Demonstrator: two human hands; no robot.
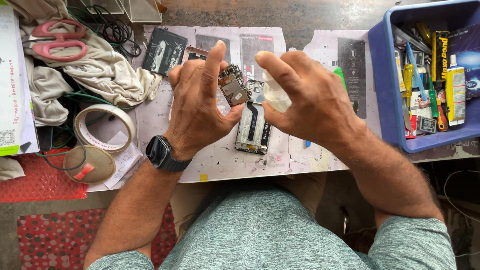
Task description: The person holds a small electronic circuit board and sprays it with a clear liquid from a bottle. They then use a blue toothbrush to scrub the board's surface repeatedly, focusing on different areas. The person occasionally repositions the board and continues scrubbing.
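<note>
**Circuit board and bottle held over opened phone**

Board (232,85): small phone circuit board, dark with metal shields, held upright above the table between thumb and fingers of the left hand (200,102); index finger raised straight. Black watch (161,152) on the left wrist.

Bottle (275,94): small, pale and translucent, closed in the grip of the right hand (305,102), index finger curled over its top, just beside the board.

Phone (252,122): opened body, silver frame with black ribbon strip, flat on the table directly below both hands.

Mat (225,160): pale, worn printed sheet under the phone, covering the middle of the table (300,15).

Battery (164,50): flat black pack, lying tilted at the mat's far left corner, next to a pinkish phone frame (195,51) partly hidden by the left hand.

Cloth (95,70): crumpled beige, left of the battery, with pink-handled scissors (57,39) on top and dark cables (117,30) beside it.

Tape (104,128): clear roll, near left of the mat; a second, flatter roll (90,164) touching it on the near side.

Bin (395,90): blue plastic, far right, holding screwdrivers, a glue tube and small tools, well apart from the hands
</note>
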